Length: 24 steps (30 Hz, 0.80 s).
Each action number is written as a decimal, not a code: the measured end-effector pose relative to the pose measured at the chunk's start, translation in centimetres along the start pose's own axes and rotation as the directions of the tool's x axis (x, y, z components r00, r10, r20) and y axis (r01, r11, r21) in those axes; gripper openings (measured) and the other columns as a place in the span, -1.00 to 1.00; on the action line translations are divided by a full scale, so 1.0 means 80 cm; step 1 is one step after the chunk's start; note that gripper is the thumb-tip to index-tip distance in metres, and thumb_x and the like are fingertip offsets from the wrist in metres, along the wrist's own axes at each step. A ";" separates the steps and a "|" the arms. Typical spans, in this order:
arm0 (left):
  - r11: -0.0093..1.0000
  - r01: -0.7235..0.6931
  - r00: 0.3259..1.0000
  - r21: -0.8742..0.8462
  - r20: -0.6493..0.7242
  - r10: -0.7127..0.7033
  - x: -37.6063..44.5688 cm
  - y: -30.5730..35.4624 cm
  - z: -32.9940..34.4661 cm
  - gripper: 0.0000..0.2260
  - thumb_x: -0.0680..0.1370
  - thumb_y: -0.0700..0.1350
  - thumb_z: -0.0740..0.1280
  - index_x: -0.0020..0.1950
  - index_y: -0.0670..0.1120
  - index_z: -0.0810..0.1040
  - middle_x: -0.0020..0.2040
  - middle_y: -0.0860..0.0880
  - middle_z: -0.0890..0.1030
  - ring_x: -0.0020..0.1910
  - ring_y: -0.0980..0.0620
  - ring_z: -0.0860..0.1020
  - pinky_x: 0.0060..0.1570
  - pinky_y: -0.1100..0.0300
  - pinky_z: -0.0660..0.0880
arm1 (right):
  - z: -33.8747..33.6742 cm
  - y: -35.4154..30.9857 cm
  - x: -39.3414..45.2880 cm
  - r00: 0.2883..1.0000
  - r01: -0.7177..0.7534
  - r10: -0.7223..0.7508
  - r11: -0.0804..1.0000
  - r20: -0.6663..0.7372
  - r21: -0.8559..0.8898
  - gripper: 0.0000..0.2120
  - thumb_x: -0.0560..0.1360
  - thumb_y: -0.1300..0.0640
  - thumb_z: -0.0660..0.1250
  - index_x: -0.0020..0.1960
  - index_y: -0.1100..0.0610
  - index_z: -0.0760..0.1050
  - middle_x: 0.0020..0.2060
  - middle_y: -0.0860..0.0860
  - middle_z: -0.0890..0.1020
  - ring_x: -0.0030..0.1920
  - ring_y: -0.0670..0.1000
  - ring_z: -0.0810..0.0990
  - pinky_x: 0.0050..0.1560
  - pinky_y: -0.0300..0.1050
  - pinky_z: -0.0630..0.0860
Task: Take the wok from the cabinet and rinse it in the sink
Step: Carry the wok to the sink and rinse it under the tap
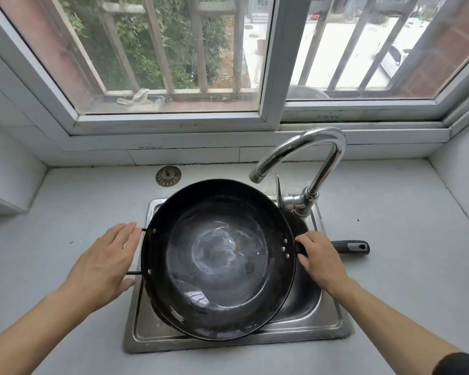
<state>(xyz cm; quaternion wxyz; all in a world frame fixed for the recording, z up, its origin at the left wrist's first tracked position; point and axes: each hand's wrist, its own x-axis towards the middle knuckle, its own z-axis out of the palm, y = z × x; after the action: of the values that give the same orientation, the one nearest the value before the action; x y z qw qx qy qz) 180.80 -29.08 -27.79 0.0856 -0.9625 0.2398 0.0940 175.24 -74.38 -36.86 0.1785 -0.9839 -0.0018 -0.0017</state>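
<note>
That wide dark round steel wok [218, 259] over the small stainless sink [333, 324] looks heavy, rigid and wet-slick, so keep your left hand [103, 262] fingers curled on its loop handle [136, 251] and your right hand [321, 259] gripping the long one.

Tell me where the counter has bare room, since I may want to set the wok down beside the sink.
Bare counter lies left of the sink, bounded by the left wall and the strainer plug at the back. More lies to the right, beyond the wok handle. Crowded: the sink itself, filled by the wok, and the back right corner by the faucet.
</note>
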 end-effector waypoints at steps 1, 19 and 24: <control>1.000 0.002 1.000 -0.003 0.000 -0.002 0.002 -0.001 0.000 -0.01 -0.05 0.02 0.70 0.30 -0.27 0.45 0.26 -0.19 0.52 0.23 -0.21 0.47 -0.13 -0.02 0.65 | 0.000 0.001 0.000 1.000 0.007 -0.007 1.000 -0.006 0.001 -0.74 0.33 0.27 0.48 -0.02 0.11 0.54 -0.12 0.00 0.54 -0.07 0.06 0.47 -0.05 -0.06 0.49; 0.994 -0.078 0.996 0.072 0.038 0.075 0.033 -0.003 -0.006 -0.06 -0.12 0.01 0.60 0.22 -0.19 0.47 -0.07 -0.03 0.53 -0.11 -0.12 0.46 -0.23 0.09 0.52 | -0.003 0.022 0.002 0.991 0.135 -0.135 0.965 0.017 -0.225 -0.53 0.09 0.36 0.51 -0.03 0.16 0.54 -0.17 0.06 0.55 -0.16 0.17 0.52 -0.27 0.04 0.48; 0.994 -0.099 0.994 0.041 0.053 0.097 0.035 -0.010 -0.005 -0.10 -0.07 0.04 0.58 0.23 -0.14 0.45 -0.07 0.02 0.52 -0.08 -0.08 0.43 -0.19 0.09 0.53 | -0.008 0.025 0.004 0.986 0.167 -0.162 0.961 0.039 -0.222 -0.54 0.07 0.35 0.54 -0.08 0.15 0.55 -0.22 0.05 0.54 -0.19 0.15 0.51 -0.29 0.02 0.48</control>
<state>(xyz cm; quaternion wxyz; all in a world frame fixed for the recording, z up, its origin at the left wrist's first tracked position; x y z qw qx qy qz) 183.65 -29.73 -27.92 0.1078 -0.9448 0.2863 0.1173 175.54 -76.47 -36.92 0.0655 -0.9942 -0.0852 -0.0068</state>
